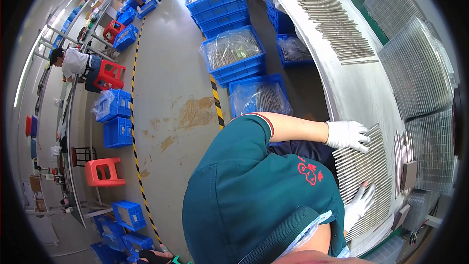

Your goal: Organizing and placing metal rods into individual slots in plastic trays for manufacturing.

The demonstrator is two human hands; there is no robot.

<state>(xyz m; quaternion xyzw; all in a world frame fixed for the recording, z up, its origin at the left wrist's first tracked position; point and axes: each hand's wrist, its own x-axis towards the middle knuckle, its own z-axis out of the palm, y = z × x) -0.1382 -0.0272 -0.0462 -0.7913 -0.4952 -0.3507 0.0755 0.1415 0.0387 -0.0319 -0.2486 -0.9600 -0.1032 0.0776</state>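
Slim metal rods [364,171] lie side by side in a slanting row on the white-covered bench [361,93]. My left hand [346,135], in a white glove, rests at the upper end of this row with fingers stretched over the rods. Lower down, my right hand [359,206], gloved too, lies over the same rods with its fingers spread. Neither hand appears to grip a rod. A smaller group of rods [401,159] sits just right of the row, beside a grey-brown block [409,175].
Another long row of rods [327,17] covers the bench's far end. Wire-mesh racks [415,66] line its right side. Blue crates [234,51] with bagged rods stand on the floor to the left. Red stools [105,172] and two seated people [80,66] are farther off.
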